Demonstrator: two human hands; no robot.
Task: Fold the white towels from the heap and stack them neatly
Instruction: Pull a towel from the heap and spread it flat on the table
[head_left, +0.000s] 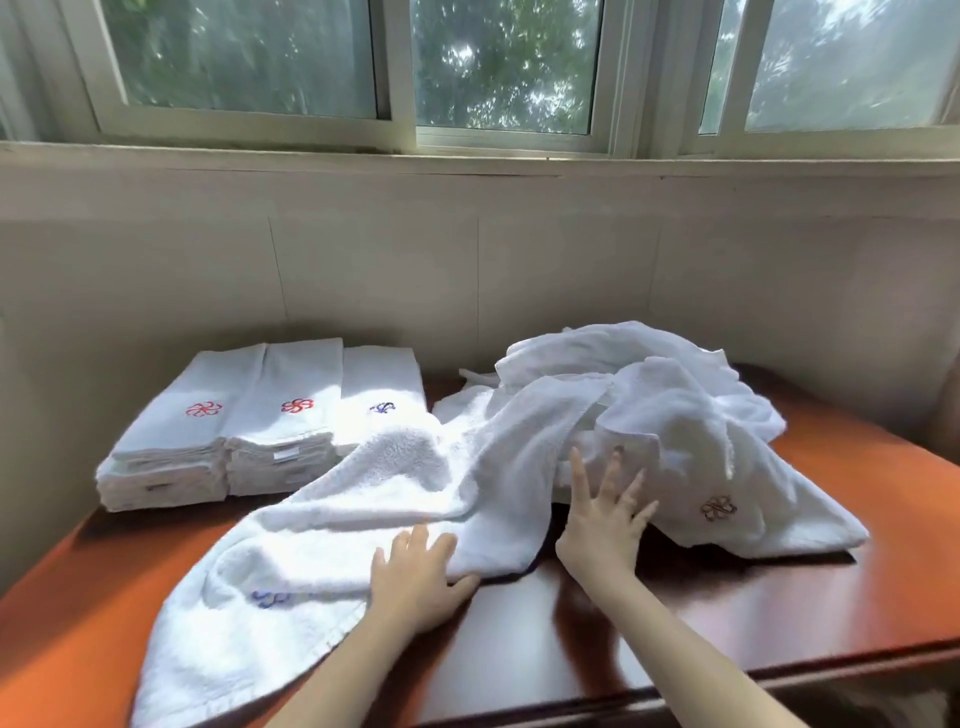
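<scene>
White terry lies under both hands. The left hand (415, 582) rests palm down on the near edge of a loose towel (332, 519), fingers straight and a little spread, thumb pointing toward the right hand; it grips nothing. The right hand (608, 525) is tipped up at the wrist, all fingers fanned wide, fingertips against the front of the heap (665, 405); it holds nothing either.

The towel runs on a slant. It starts at the desk's front edge, left of and nearer than the left hand, passes under that hand, and runs into the heap just beyond the gap between the hands. A blue emblem (270, 598) shows on it just left of the left hand. Right of the right hand, a flap of the heap carries a brown emblem (718, 508).

Beyond and left of the left hand, three stacks (280, 431) of folded towels stand side by side by the wall (363, 270). Two are marked red and the one nearest the heap is marked blue. The loose towel's far fold lies against the front of the blue-marked one.

Glossy red-brown desk (727, 597) shows between and right of the forearms. A window (509, 67) with green leaves behind it sits above the wall.
</scene>
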